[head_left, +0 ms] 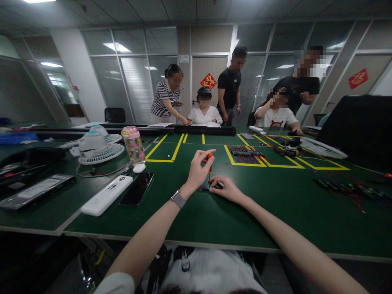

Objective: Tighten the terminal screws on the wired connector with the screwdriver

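Screwdriver upright, pinched in left fingers | board below, at right fingers, grip unclear

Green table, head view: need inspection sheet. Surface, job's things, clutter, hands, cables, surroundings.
Surface: green tabletop with yellow tape outlines.
Job's things: orange-handled tool, upright; small board at its lower end.
Clutter: white fan, pink-lidded bottle, dark phone, white device.
Hands: left hand around the tool; right hand at the board, grip partly hidden.
Cables: wire bundle on taped area; another far right.
Surroundings: five people across the tabletop; glass partitions behind.
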`<state>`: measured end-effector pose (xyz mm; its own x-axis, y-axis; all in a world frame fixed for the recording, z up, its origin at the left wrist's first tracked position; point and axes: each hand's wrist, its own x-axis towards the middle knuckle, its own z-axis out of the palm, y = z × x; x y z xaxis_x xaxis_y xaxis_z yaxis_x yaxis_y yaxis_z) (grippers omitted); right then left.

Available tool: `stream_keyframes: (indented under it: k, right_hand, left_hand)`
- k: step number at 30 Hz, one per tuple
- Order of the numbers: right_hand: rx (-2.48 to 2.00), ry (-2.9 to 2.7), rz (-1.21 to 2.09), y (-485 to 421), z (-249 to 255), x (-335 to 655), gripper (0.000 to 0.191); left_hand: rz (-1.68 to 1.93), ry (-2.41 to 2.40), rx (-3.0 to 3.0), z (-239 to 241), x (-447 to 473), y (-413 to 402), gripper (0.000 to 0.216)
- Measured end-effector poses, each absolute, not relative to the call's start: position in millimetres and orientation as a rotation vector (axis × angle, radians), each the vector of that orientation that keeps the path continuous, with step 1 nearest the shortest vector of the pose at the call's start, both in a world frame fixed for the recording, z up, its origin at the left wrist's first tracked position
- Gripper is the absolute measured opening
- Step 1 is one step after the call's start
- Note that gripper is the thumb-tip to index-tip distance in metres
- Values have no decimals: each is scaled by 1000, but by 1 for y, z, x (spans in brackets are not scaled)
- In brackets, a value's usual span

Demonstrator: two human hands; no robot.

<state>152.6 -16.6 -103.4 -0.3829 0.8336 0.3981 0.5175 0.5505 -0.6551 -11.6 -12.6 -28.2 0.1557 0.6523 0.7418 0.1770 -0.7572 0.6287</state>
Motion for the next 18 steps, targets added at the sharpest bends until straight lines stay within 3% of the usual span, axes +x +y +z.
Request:
stream_keyframes:
  k: [18]
  right_hand:
    - [-1083, -2056, 553, -19, -99, 150, 8]
  left_hand:
    - [1608, 735, 2016, -33, -10, -7, 34]
